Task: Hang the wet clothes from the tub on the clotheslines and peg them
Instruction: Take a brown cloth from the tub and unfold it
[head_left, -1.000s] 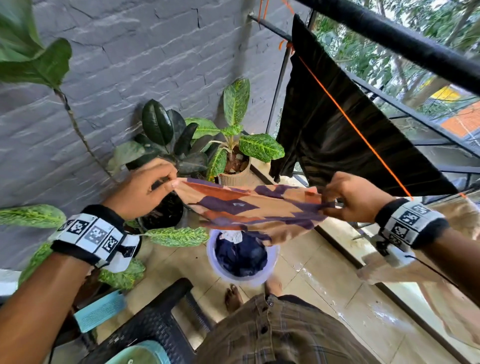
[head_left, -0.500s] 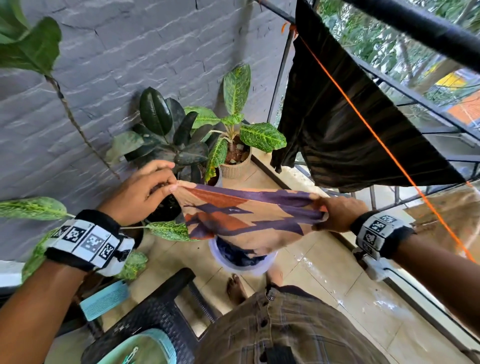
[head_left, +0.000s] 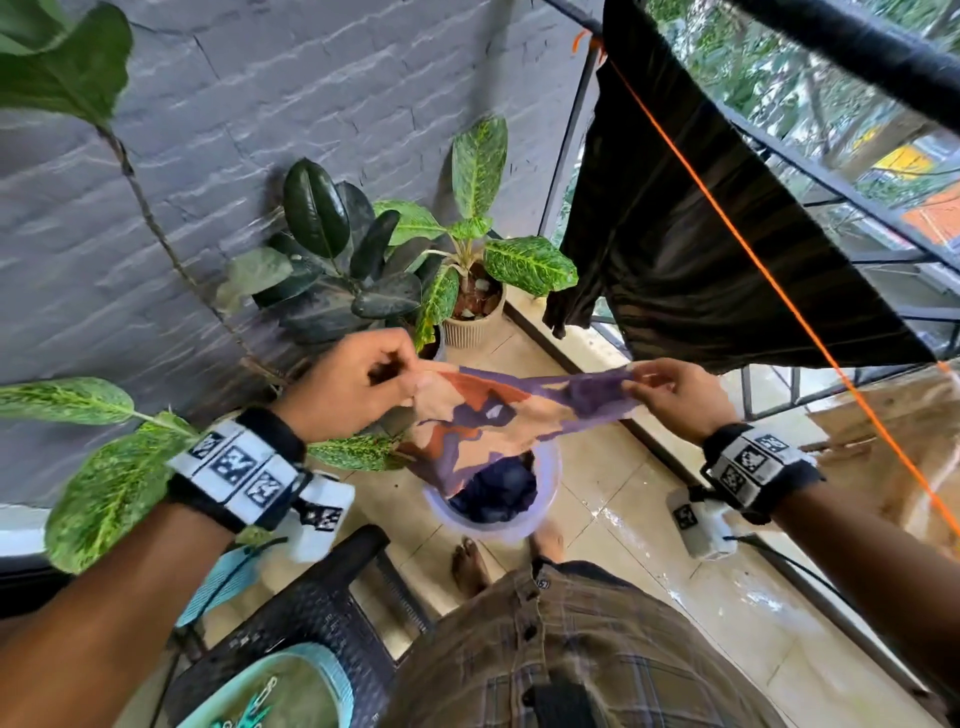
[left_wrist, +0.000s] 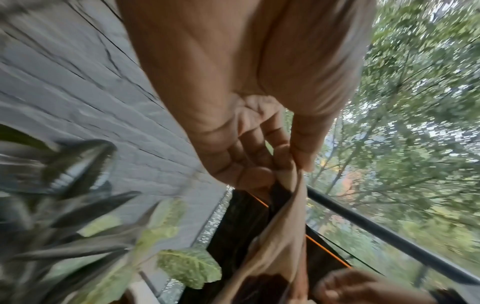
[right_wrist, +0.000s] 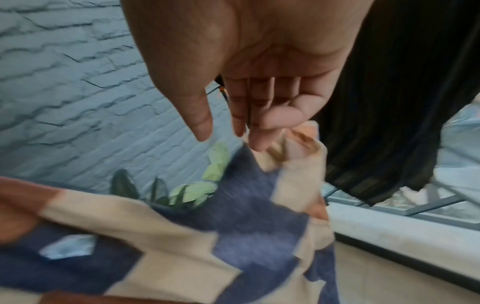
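Patterned cloth (head_left: 498, 415) stretched between both hands above the tub (head_left: 545, 499), not yet on the orange clothesline (head_left: 779, 280).
Risk: right hand (head_left: 675, 400) has only a light fingertip pinch on its corner, so wet weight could slip it back into the tub. Left hand (head_left: 353, 384) fingers are clamped on the other edge. Both hands sit at chest height, palms down, below the line.

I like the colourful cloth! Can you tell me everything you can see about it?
The patterned cloth has peach, rust-orange and purple-blue patches and looks soft and knitted. It is stretched out between two hands: the left hand pinches one top corner, the right hand pinches the other. Its middle sags above the tub of dark clothes. It is not on the orange line yet.
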